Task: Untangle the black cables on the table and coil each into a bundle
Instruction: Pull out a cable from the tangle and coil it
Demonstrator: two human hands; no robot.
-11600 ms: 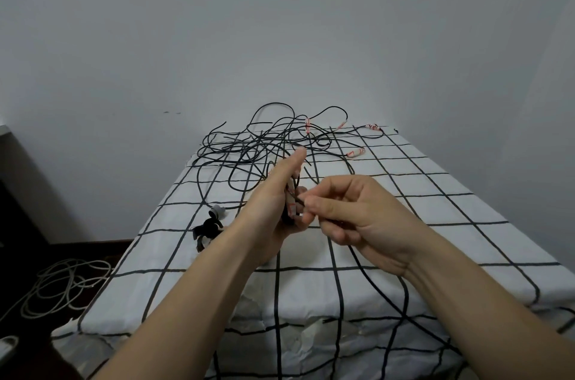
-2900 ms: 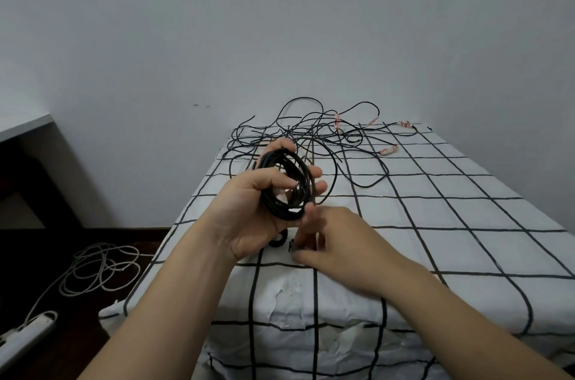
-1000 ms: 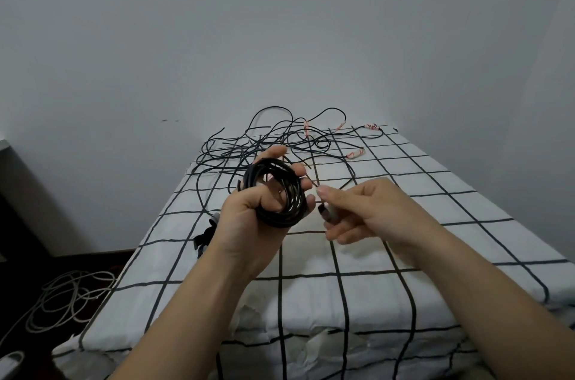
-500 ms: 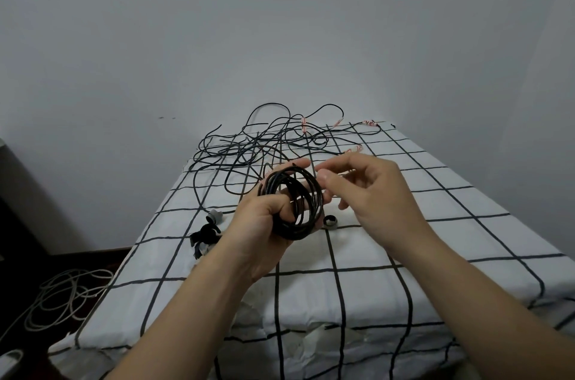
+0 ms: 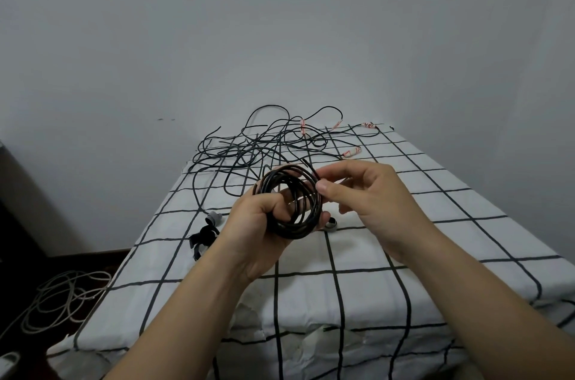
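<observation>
Now one black coil (image 5: 292,203) is held up in both hands above the worktop (image 5: 435,224).
The left hand (image 5: 258,233) has its fingers (image 5: 273,203) curled round the coil's 7 o'clock side; the right hand (image 5: 370,202) pinches a strand at its 2 o'clock edge between thumb and forefinger. Beyond, at 12 o'clock, the remaining black cables (image 5: 264,146) lie tangled.

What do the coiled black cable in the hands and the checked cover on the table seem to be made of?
The coiled black cable: probably rubber or plastic sheathing, smooth, slightly glossy; it bends into tight loops and shows faint highlights. The checked cover: seems cloth, matte white with black lines; it drapes and wrinkles at the front edge, though thin plastic is possible.
</observation>
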